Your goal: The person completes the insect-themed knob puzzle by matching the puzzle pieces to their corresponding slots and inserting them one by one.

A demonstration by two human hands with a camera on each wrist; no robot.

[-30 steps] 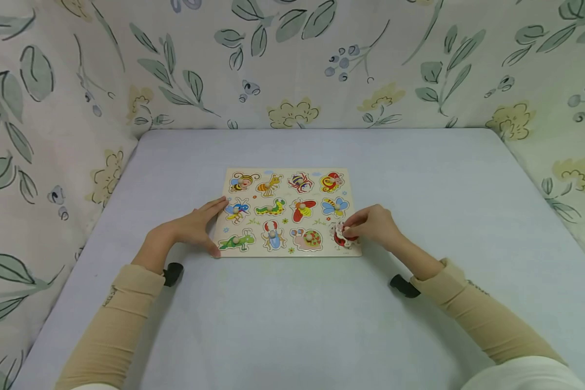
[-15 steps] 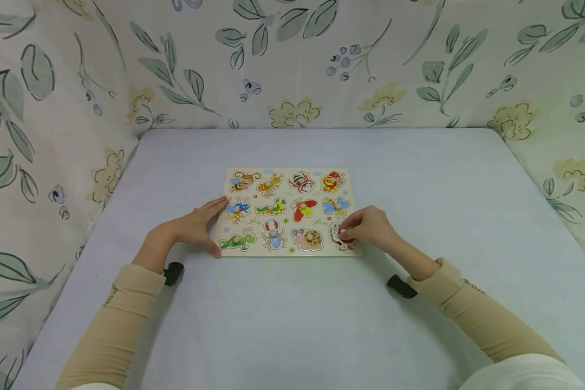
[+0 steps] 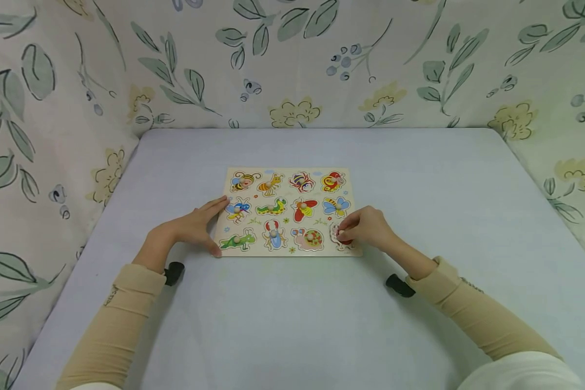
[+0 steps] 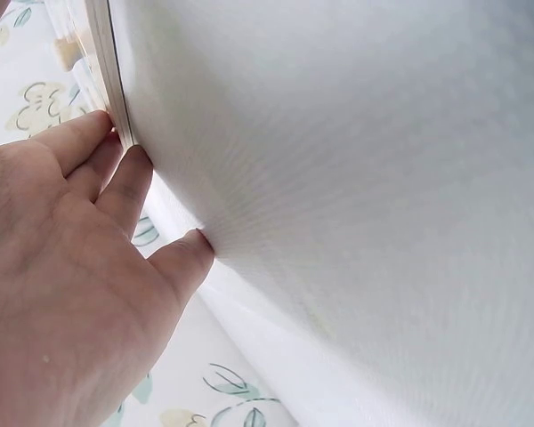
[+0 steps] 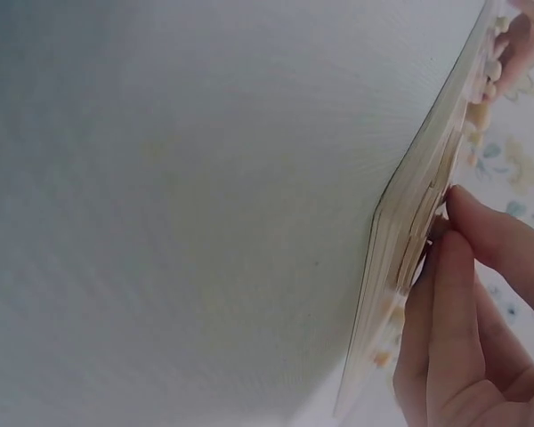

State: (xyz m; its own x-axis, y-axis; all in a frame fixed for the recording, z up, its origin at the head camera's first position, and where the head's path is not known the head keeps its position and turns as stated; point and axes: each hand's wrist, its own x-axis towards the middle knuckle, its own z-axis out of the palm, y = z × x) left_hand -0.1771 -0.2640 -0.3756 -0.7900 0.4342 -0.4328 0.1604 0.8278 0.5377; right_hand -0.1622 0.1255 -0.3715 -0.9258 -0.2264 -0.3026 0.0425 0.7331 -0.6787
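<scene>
A wooden peg puzzle board (image 3: 259,252) with rows of insect pieces lies on the table. At its lower right corner my right hand (image 3: 370,226) pinches the round knob of a red insect puzzle piece (image 3: 345,241) between thumb and fingers. The right wrist view shows that piece (image 5: 412,258) sitting slightly proud of the board's face, partly covered by the fingers. My left hand (image 3: 191,227) lies along the board's left edge, fingers and thumb spread, their tips touching it. In the left wrist view the fingertips (image 4: 135,160) meet the board's side (image 4: 116,93).
Other knobbed pieces sit in the board, among them a snail (image 3: 308,239), a blue beetle (image 3: 273,236) and a green grasshopper (image 3: 236,240). The table (image 3: 292,319) has a white cover. Floral cloth (image 3: 292,65) hangs behind it and at the left.
My right hand has shifted slightly left with the red insect puzzle piece, which now sits lower over its place at the board's corner. The left hand has stayed still.
</scene>
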